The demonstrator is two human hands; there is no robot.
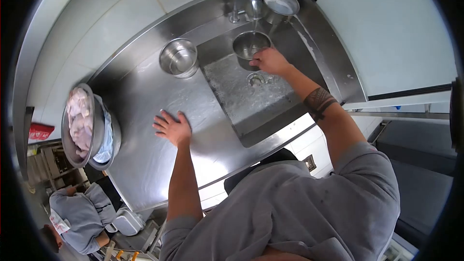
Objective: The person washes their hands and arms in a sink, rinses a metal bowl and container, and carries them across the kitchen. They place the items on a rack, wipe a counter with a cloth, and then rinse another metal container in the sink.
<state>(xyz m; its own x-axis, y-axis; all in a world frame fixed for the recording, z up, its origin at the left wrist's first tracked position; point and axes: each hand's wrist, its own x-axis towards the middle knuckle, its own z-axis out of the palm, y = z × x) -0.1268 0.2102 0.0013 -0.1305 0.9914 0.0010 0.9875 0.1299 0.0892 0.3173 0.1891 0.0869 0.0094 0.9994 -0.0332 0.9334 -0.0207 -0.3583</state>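
Note:
My right hand grips the rim of a round metal pot in the sink basin, beneath the faucet. A thin stream of water seems to fall into the pot. Flat on the steel counter rests my left hand, fingers spread, holding nothing. Beyond it, left of the basin, a second metal pot stands upright on the counter. Water and foam lie on the basin floor around the drain.
A metal bowl with cloudy liquid stands right of the faucet. At the counter's left end, raw poultry fills a steel bowl beside a bag-lined one. Another person in grey works at lower left. A white surface adjoins on the right.

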